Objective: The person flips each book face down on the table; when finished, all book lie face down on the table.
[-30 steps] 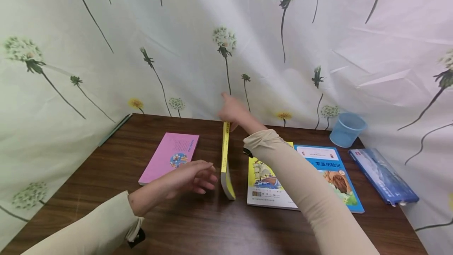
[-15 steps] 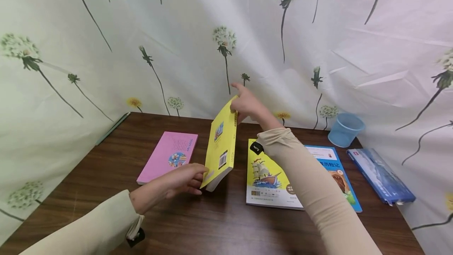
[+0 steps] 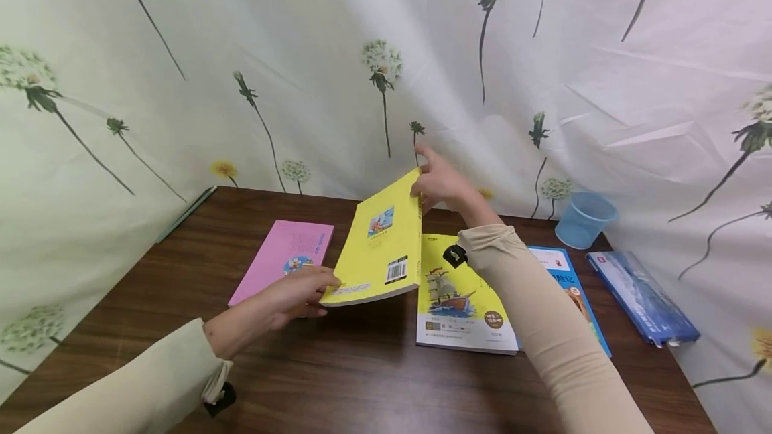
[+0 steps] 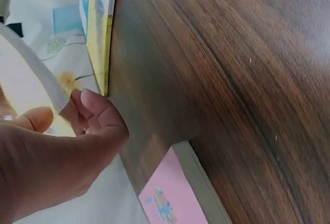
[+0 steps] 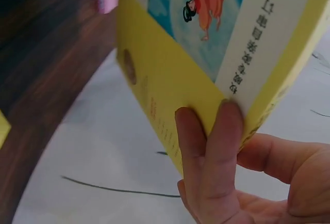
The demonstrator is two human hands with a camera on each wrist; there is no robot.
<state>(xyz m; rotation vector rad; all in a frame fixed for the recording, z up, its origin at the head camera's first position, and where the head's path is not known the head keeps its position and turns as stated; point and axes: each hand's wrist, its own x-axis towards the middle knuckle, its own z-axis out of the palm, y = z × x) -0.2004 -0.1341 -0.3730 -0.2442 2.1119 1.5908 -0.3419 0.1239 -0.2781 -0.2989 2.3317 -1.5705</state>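
Note:
A yellow paperback book (image 3: pixel 376 246) is held tilted above the table, its back cover with a barcode toward the head camera. My left hand (image 3: pixel 295 293) pinches its near left corner, thumb on the cover and fingers beneath, as the left wrist view also shows. At the far right corner, by the spine, my right hand (image 3: pixel 443 183) grips the book. In the right wrist view, fingers (image 5: pixel 224 131) press the illustrated front cover, with the thumb on the spine side. A pink book (image 3: pixel 289 253) lies partly behind my left hand.
Another yellow book (image 3: pixel 452 300) with a ship on it lies at right, overlapping a blue book (image 3: pixel 563 263) partly hidden by my right sleeve. Farther right are a blue box-like packet (image 3: pixel 642 297) and a blue cup (image 3: pixel 585 220). A thin green strip (image 3: pixel 187 213) lies along the table's left edge.
The yellow book has gone from upright, spine toward me, to tilted with its back cover facing up. My left hand has taken its near corner; my right hand has moved slightly right.

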